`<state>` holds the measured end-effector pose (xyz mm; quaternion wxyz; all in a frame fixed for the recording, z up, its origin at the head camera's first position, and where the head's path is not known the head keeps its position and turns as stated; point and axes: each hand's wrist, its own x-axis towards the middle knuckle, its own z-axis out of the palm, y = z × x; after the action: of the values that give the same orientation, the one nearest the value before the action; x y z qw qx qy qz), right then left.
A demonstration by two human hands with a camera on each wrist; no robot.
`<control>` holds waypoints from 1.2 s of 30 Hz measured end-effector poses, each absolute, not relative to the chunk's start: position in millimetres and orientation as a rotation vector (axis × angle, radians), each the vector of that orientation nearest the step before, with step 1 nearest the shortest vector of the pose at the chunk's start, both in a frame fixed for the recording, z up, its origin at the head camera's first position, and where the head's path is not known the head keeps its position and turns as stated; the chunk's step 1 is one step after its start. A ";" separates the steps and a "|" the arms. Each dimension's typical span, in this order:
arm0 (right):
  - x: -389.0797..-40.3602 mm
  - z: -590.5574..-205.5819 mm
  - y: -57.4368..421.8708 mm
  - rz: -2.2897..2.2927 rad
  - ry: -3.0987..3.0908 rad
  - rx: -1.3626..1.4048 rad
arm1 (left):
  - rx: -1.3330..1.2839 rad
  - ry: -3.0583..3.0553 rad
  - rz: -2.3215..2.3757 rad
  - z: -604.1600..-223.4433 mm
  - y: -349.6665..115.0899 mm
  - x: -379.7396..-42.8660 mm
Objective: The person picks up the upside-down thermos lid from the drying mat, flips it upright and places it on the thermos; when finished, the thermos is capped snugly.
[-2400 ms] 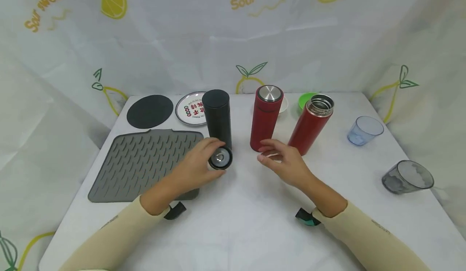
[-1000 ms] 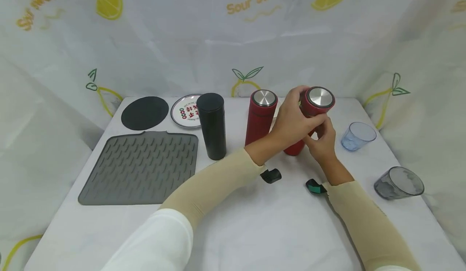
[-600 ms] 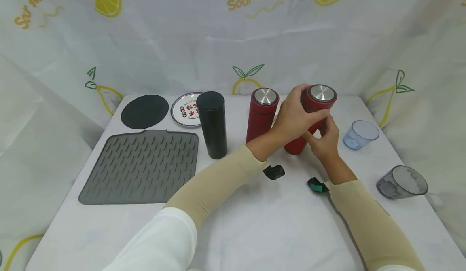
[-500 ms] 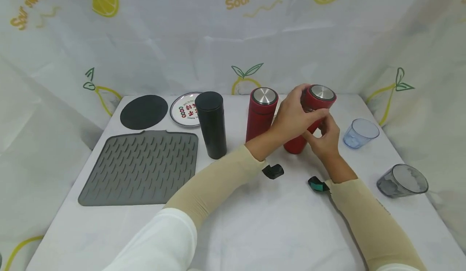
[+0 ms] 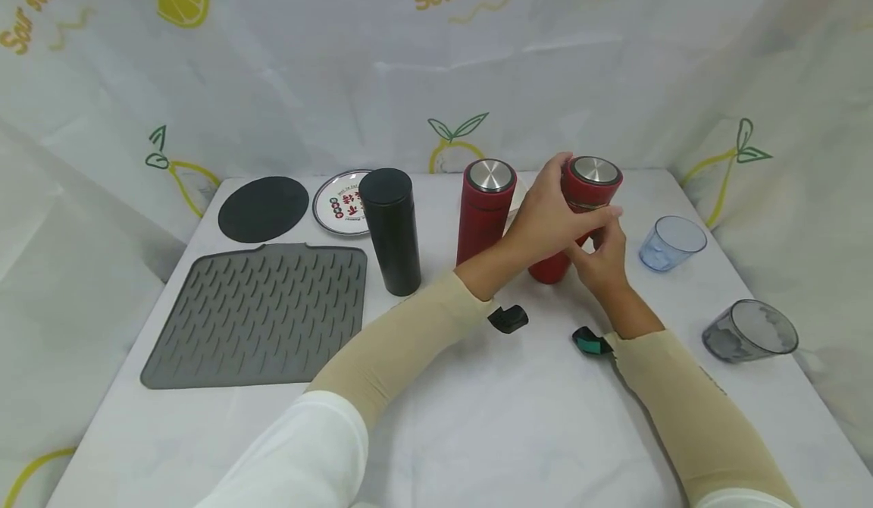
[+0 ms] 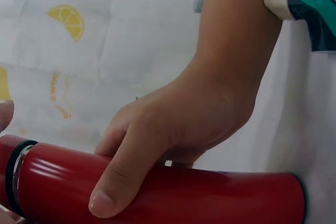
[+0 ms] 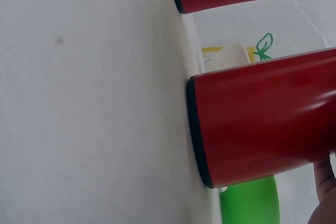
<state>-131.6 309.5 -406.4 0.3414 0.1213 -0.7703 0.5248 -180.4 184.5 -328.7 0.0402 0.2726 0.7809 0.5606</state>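
A red thermos [image 5: 549,269] stands on the right half of the table. My left hand [image 5: 542,216] grips its red cap [image 5: 586,191], which has a brushed steel top, from the left side. Lower down, my right hand [image 5: 603,261] holds the thermos body. In the left wrist view, the right thumb [image 6: 113,187] lies across the red body, and a thin steel ring [image 6: 19,174] shows between cap and body. The right wrist view shows the dark base [image 7: 198,135] of the thermos on the table. Most left fingers are hidden behind the cap.
To the left stand a second red thermos [image 5: 480,220] and a black thermos [image 5: 392,235]. Farther left lie a grey ridged mat [image 5: 259,318], a black disc [image 5: 262,208] and a round printed plate [image 5: 334,216]. Blue [image 5: 671,244] and grey glasses [image 5: 750,332] stand right; a green bowl [image 7: 252,203] is behind.
Earlier, my left hand held a cap beside the black thermos and the right red thermos was uncapped. The cap moved right onto that thermos, and my right hand took its body. Recently, both hands barely moved.
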 end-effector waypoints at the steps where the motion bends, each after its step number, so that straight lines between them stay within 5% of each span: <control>1: -131.8 -406.7 309.9 1.379 -2.001 0.324 | 0.812 2.407 1.712 -328.0 186.1 -180.5; 23: -128.4 -405.2 310.1 1.384 -2.053 0.245 | 1.046 2.268 2.113 -359.0 183.2 -169.8; 31: -129.2 -402.5 314.7 1.340 -2.118 0.282 | 0.807 2.249 1.880 -335.7 203.3 -187.6; 36: -127.1 -399.6 314.3 1.327 -2.148 0.253 | 0.945 2.408 2.022 -350.8 194.3 -181.7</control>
<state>-127.1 314.3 -399.6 0.2974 0.0953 -0.8083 0.4991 -181.7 194.3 -350.8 -0.0706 0.2871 0.7316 0.6143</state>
